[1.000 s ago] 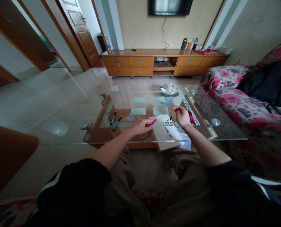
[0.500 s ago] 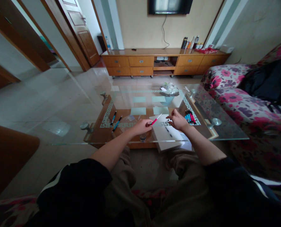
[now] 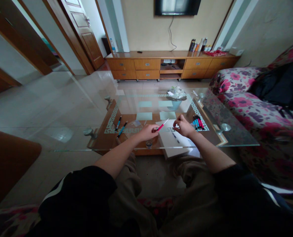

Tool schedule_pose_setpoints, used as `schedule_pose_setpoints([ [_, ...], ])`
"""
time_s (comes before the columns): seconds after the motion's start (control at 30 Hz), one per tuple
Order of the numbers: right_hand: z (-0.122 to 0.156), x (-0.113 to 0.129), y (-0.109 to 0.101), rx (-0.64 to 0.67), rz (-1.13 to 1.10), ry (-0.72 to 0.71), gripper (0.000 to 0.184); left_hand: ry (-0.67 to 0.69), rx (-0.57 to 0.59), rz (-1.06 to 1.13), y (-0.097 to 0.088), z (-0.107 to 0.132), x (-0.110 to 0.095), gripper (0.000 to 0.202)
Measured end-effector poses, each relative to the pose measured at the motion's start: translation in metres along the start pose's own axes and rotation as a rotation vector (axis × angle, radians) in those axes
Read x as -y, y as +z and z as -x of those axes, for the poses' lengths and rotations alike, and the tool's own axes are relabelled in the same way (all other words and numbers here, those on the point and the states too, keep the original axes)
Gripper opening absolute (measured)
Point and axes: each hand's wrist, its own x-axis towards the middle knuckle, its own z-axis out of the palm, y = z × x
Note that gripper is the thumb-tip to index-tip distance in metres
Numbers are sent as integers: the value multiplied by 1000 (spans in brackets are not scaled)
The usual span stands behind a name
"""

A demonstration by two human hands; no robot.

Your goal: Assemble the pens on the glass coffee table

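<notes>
1. Pinching a red pen (image 3: 162,126) between thumb and fingers of the left hand (image 3: 149,132), over the near side of the glass desk (image 3: 235,136).
2. Slim and straight in shape, pinkish-red along the barrel, narrowing to a thin whitish length at the far end; tilted forward and to the right.
3. Just right of that tip, curling the right hand (image 3: 183,127), thumb and forefinger close together; too small to make out whether pinching anything.
4. Below and between both: a white block (image 3: 165,140), overlapped in view by a dark slim piece (image 3: 176,137).
5. Near the right wrist: a row of pens (image 3: 199,122), blue and red with black parts.
6. Well left: two blue-and-black pens (image 3: 122,129), lying apart.
7. Farther out, seen partly through the glass: a waste basket (image 3: 175,104).
</notes>
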Motion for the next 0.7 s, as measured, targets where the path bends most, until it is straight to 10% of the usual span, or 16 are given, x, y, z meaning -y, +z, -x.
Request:
schedule_pose_setpoints([
  [0.27, -10, 15, -5, -377, -401, 136, 36, 18, 28, 5, -1, 0, 3, 26],
  [0.7, -11, 25, -7, -416, -503, 149, 44, 20, 38, 6, -3, 0, 0, 28],
])
